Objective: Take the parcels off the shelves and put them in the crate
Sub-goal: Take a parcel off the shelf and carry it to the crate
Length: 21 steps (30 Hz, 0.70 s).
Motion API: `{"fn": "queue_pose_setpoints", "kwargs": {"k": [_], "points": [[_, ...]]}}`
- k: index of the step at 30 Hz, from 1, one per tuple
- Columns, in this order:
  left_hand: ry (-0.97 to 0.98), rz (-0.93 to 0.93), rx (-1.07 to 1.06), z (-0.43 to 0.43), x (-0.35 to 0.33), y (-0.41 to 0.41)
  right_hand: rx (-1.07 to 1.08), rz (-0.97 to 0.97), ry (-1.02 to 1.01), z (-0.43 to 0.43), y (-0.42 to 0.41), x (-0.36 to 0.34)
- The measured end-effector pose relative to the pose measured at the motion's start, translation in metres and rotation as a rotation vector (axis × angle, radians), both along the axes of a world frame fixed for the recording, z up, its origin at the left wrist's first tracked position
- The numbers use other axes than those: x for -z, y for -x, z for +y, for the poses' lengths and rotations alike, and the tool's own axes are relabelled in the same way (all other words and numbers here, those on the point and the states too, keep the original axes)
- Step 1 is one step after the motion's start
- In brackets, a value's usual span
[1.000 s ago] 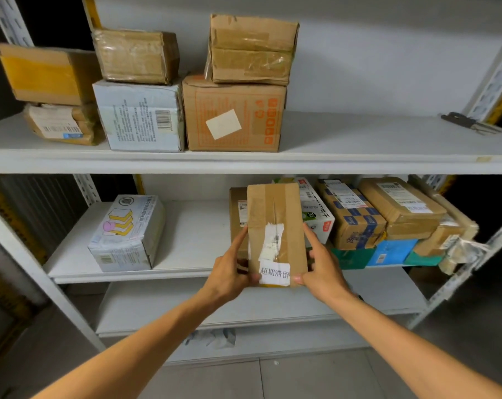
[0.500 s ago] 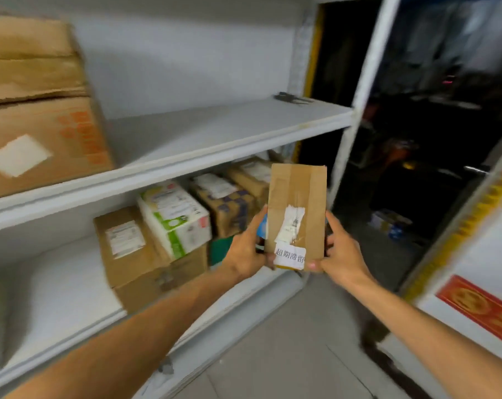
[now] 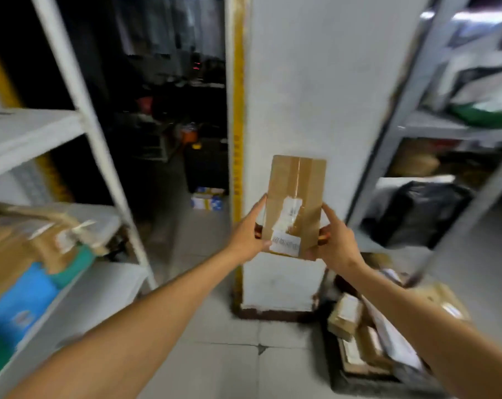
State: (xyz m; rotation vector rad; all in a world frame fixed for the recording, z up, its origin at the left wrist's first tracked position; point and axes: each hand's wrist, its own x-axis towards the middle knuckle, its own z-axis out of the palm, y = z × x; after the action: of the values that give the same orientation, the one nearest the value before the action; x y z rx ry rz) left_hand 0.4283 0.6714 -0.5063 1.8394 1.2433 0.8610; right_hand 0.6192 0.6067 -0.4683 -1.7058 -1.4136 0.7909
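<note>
Cardboard sits pinched between my palms: the tall brown parcel [image 3: 294,205] stands upright in the air in front of the white pillar [image 3: 316,96], clear of every shelf. My left hand [image 3: 248,234] clasps its lower left edge, thumb lying across the front beside the white label. My right hand [image 3: 334,240] clasps the lower right edge, index finger running up the side, so both hands grip it. On my left the white rack [image 3: 85,125] juts out. Its slanted upright and shelf lips are close to my left forearm, and blurred shelved parcels [image 3: 28,254] crowd the middle level. On my right a grey rack [image 3: 402,110] holds a black bag [image 3: 416,214], its upright leaning in near my right wrist. Between the racks the tiled floor [image 3: 209,355] lies open beneath my arms, and a dark aisle runs on past the pillar's yellow strip [image 3: 238,110]. Low on the right the dark crate [image 3: 334,378] sits on the floor beside the pillar's base, holding packed parcels [image 3: 346,315]. My right forearm hides its far side, and the parcel I hold is well above it and to the left.
</note>
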Motion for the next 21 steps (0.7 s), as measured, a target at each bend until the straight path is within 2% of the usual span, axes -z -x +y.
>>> {"fn": "queue_pose_setpoints", "kwargs": {"k": [3,7,10,13,17,21], "points": [[-0.037,0.065,0.141,0.029,0.003,-0.075,0.152,-0.017,-0.027,-0.009,-0.058,0.004],[-0.026,0.087,0.341,0.047,0.011,-0.158,0.397,0.128,-0.010,-0.019,-0.119,0.014],[-0.011,0.128,0.466,0.057,0.018,-0.208,0.507,0.007,0.045,-0.027,-0.151,0.022],[0.008,0.129,0.619,0.072,0.029,-0.253,0.633,-0.034,0.058,-0.028,-0.175,0.034],[0.050,0.109,0.789,0.098,0.042,-0.300,0.793,-0.024,0.092,-0.014,-0.201,0.049],[0.144,0.081,0.888,0.122,0.054,-0.330,0.856,-0.030,0.117,0.004,-0.221,0.057]]}}
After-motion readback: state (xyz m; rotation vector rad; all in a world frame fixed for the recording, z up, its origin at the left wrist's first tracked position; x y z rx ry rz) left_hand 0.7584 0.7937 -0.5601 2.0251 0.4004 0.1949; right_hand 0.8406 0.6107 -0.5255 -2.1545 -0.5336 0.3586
